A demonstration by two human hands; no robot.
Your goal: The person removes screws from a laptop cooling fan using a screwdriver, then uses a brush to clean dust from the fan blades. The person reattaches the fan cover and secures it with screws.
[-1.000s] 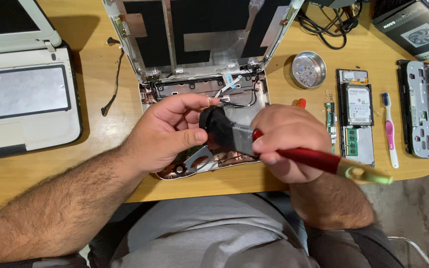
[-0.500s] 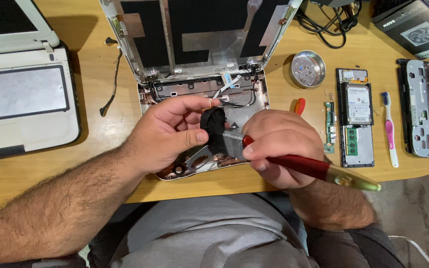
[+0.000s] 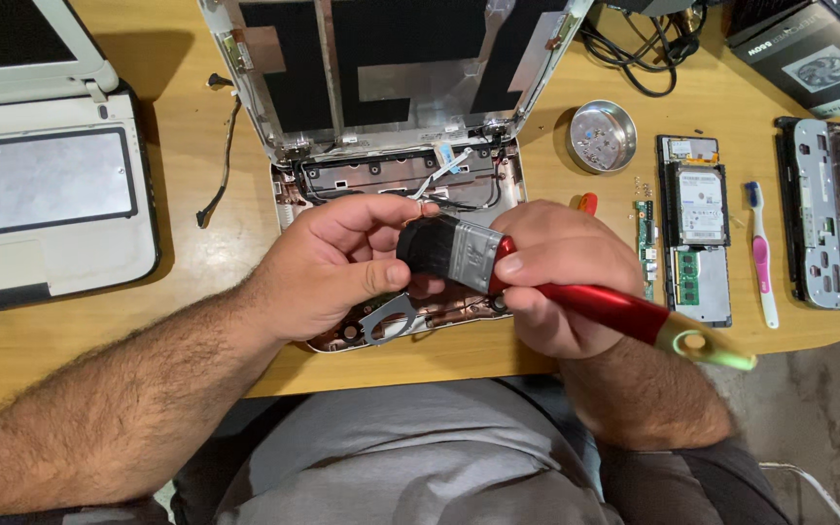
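brushing: right hand [image 3: 561,277] grips a red-handled paintbrush [image 3: 498,262], black bristles now lower over the opened laptop base [image 3: 391,185] at the table's near edge [image 3: 51,360].
left hand [image 3: 328,267]: fingers curled, thumb and fingertips touching the bristles.
change: brush tilted flatter than a second ago.
nearby: metal dish [image 3: 602,136], toothbrush [image 3: 760,253].

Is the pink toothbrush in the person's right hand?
No, the right hand grips a red-handled paintbrush, while the pink toothbrush lies untouched on the table to the right.
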